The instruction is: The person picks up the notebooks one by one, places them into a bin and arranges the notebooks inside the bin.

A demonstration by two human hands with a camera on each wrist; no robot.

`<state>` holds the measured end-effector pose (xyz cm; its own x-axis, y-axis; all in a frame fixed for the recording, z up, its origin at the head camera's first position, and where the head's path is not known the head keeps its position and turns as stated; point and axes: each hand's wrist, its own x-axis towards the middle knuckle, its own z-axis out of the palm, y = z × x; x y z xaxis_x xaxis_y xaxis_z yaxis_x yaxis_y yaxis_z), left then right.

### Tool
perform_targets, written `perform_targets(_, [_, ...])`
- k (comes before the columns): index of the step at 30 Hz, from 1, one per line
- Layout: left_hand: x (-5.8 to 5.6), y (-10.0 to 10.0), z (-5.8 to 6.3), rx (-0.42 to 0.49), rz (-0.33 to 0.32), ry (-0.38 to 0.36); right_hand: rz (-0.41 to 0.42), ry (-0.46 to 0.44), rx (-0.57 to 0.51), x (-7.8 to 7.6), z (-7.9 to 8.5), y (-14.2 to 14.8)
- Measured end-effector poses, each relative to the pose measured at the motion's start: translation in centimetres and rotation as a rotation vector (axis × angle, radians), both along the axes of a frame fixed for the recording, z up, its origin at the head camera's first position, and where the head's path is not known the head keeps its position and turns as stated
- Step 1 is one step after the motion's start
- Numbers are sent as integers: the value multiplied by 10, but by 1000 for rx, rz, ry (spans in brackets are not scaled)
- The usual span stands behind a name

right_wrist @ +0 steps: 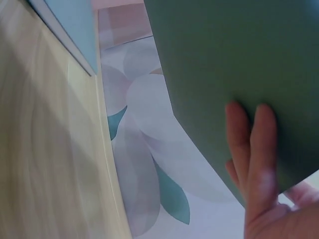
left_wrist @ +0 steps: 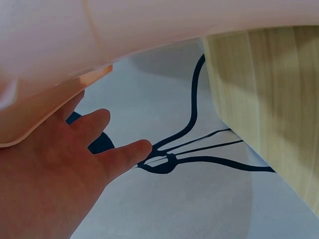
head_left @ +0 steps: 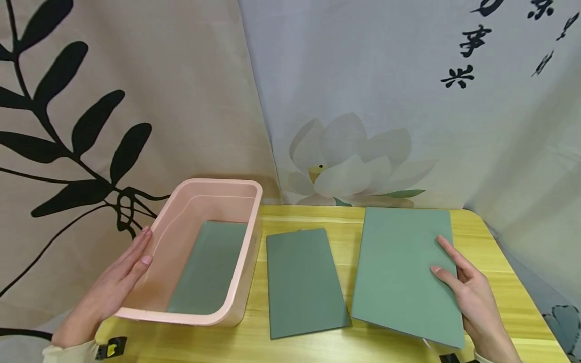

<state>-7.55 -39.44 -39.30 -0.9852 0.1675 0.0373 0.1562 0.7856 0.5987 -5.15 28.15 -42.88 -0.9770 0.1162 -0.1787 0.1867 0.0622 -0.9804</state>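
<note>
Nearest me, my right hand (head_left: 478, 297) pinches the right edge of a large, flat, sage-green rectangular book (head_left: 401, 272), held over the right side of the yellow wood-grain table (head_left: 308, 353); a firm, level pinch should stop it drooping. Its long axis points away from me. My left hand (head_left: 113, 282), fingers straight, rests against the pink plastic bin (head_left: 248, 252).

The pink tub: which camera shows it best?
The head view: it shows nearly the whole pink tub, rim and inside, with the left hand covering a bit. Left wrist view: only part of its outside, up close. Right wrist view: just a pink strip, perhaps the tub.
</note>
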Motion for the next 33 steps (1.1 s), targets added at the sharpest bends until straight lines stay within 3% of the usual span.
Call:
perform_targets(13, [0, 0, 0, -5, 1, -2, -15, 30, -71, 1, 7, -13])
perform_targets(22, [0, 0, 0, -3, -6, 9, 0, 51, -41, 0, 12, -33])
perform_targets(33, [1, 0, 1, 3, -10, 14, 33, 92, -199, -4, 23, -69])
